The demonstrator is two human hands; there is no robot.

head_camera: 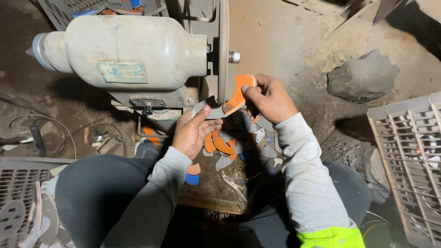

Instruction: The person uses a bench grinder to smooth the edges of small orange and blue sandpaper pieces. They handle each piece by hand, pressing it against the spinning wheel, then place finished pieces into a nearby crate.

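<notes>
Both hands, left hand (193, 133) and right hand (268, 97), clamped on curved orange-grey blade (232, 102), its edge hidden behind grinding wheel (223, 46).

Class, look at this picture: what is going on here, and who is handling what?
A seated person holds a curved orange-and-grey piece with both hands against the edge of a thin wheel on a bench motor. The left hand grips the grey end, the right hand the orange end. More cut pieces, orange, grey and blue, lie on the ground below. A slatted plastic crate stands on the right.
</notes>
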